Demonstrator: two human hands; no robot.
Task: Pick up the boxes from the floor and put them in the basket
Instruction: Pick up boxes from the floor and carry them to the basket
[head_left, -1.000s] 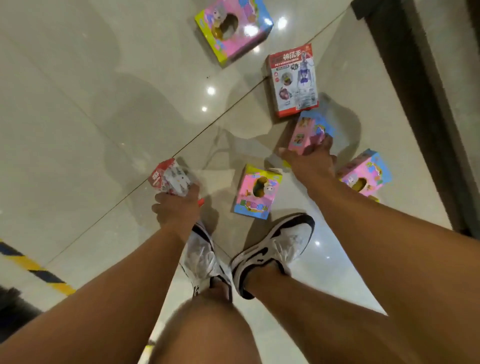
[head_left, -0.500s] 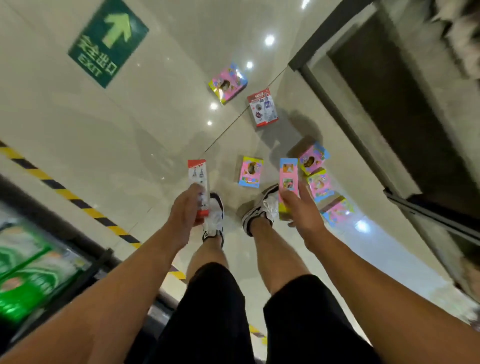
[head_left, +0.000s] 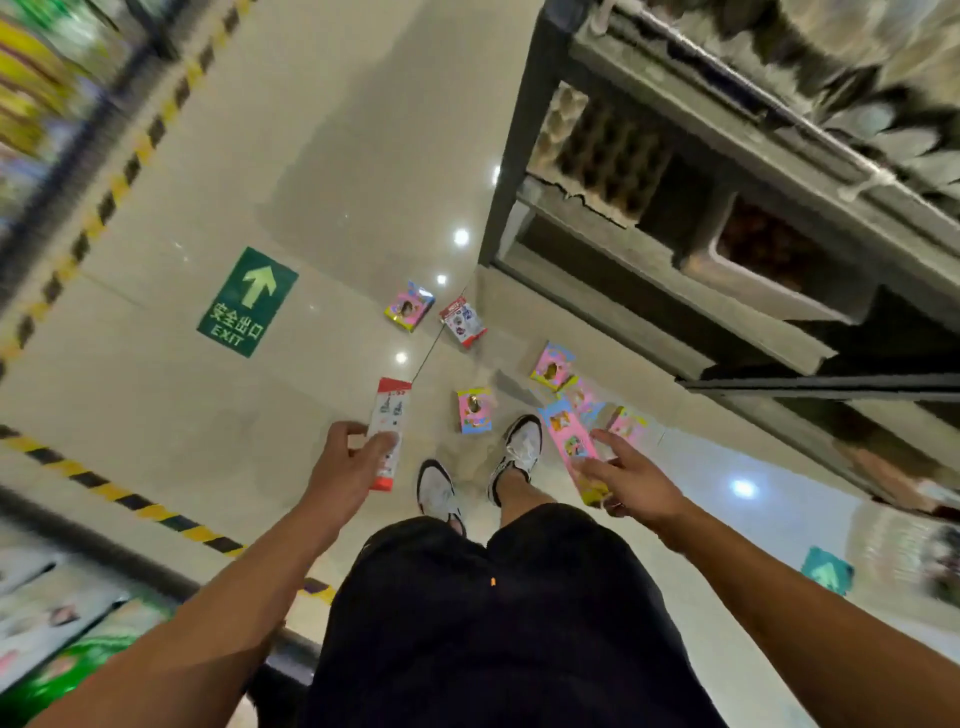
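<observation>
The left hand (head_left: 345, 457) grips a red-and-white box (head_left: 389, 415); the right hand (head_left: 631, 480) grasps a pink box (head_left: 569, 441). Both boxes are held above the floor (head_left: 337, 156), where other boxes lie ahead of the shoes (head_left: 519, 441). No basket shows.

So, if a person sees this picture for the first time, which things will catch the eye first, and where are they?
First the two hands held out at the centre: the left hand holds a red and white box, the right hand a pink box. Next, the bright boxes scattered on the glossy floor beyond the shoes. Then the green exit sign on the floor at left.
</observation>
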